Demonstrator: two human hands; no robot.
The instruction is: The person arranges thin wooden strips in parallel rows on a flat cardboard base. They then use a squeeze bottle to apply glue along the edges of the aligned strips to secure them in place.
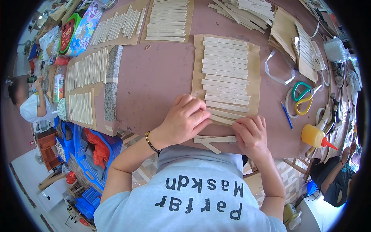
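A brown paper sheet (253, 73) lies in front of me, bearing several pale cream strips (225, 66) in a column, each running left to right. At its lower end, my left hand (187, 119) pinches the left end of the nearest strip (224, 113). The fingers of my right hand (251, 135) are closed at that strip's right end; their tips partly hide it. Just below, by the table's near edge, lie a loose strip (220, 139) and a shorter one (210, 146) slanting from it.
On the right are scissors (303, 96) with green and yellow handles, a blue pen (286, 115) and a yellow glue bottle (313, 136). More strip-covered sheets (166, 21) lie behind and left, beside a grey speckled slab (113, 83). Other people (34, 104) are at both sides.
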